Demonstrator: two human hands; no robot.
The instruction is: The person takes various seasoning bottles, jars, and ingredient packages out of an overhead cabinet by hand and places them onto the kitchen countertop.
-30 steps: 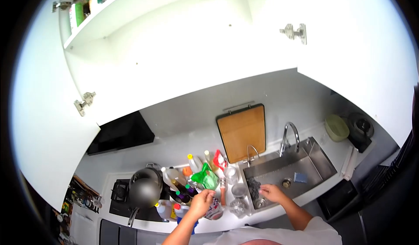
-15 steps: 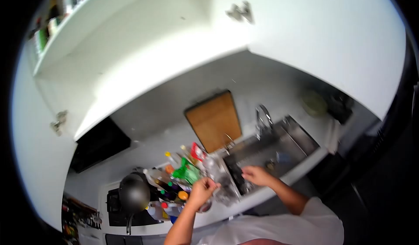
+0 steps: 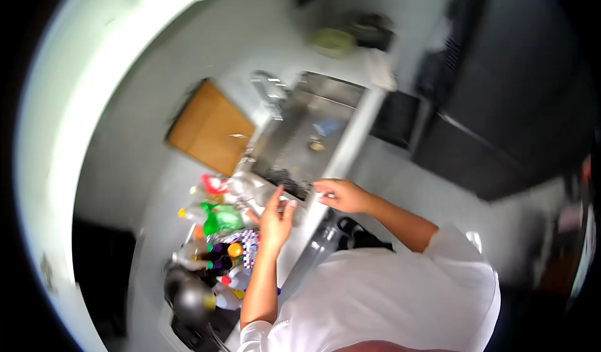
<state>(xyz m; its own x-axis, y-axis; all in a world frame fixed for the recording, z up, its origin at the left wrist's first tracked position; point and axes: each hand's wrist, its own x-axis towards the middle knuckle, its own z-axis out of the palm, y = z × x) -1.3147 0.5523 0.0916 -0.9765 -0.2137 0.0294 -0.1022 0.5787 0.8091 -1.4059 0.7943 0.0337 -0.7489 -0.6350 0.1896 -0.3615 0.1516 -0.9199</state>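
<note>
My left hand (image 3: 275,222) is over the counter beside the near end of the sink, its fingers stretched and its thumb apart. Nothing shows in it. My right hand (image 3: 343,196) hovers by the sink's front rim, loosely bent with a gap between thumb and fingers, and appears to hold nothing. Between and beyond the hands lies the steel sink (image 3: 294,140), with a blue item (image 3: 327,126) and a small pale item (image 3: 316,145) in it. Nearest my left hand are a green plastic bag (image 3: 220,219) and several bottles (image 3: 219,258), partly blurred.
A wooden cutting board (image 3: 210,126) leans against the wall behind the tap (image 3: 270,92). A dark pan (image 3: 191,295) sits at the lower left. Past the sink stands a yellow-green bowl (image 3: 333,42). The white cabinet (image 3: 59,126) curves overhead at the left.
The view has swung right, bringing the floor and dark furniture in. My left hand's fingers have spread from a near pinch. My right hand has shifted from above the sink to its front rim.
</note>
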